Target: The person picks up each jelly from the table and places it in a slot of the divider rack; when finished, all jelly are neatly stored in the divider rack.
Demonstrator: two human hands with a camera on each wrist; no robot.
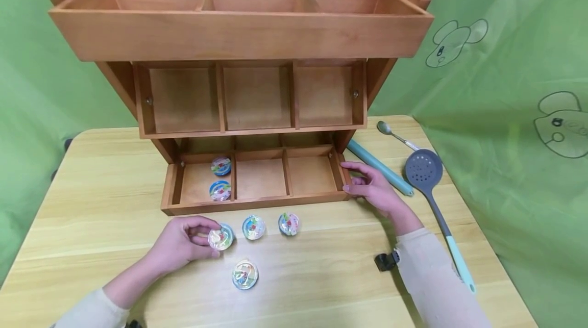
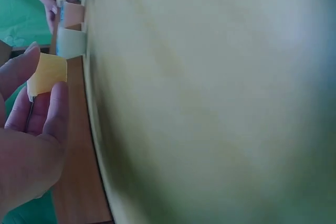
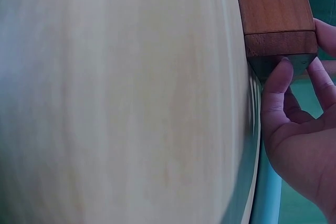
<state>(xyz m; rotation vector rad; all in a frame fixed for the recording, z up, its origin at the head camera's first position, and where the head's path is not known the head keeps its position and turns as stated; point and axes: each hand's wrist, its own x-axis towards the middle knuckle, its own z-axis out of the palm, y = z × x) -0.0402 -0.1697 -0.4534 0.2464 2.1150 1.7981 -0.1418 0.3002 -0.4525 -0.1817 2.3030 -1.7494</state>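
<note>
My left hand [image 1: 179, 244] pinches a jelly cup [image 1: 221, 237] with a printed foil lid, just in front of the rack's bottom tray. In the left wrist view this jelly cup [image 2: 48, 74] looks yellow between thumb and fingers. Two similar cups [image 1: 220, 191] sit in the tray's left compartment. On the table stand three more: one cup [image 1: 253, 227] beside the held one, another cup [image 1: 288, 224] to its right, and a third cup [image 1: 245, 274] nearer me. My right hand [image 1: 374, 187] grips the right end of the wooden rack [image 1: 257, 204], thumb against its end face [image 3: 281, 44].
The rack's middle tier [image 1: 257, 96] and top tier [image 1: 239, 37] overhang the bottom tray. To the right lie a teal rod [image 1: 381, 167], a metal spoon [image 1: 397, 135] and a grey slotted ladle [image 1: 423, 169]. Green cloth [image 1: 496, 114] hangs behind the table [image 1: 92, 185].
</note>
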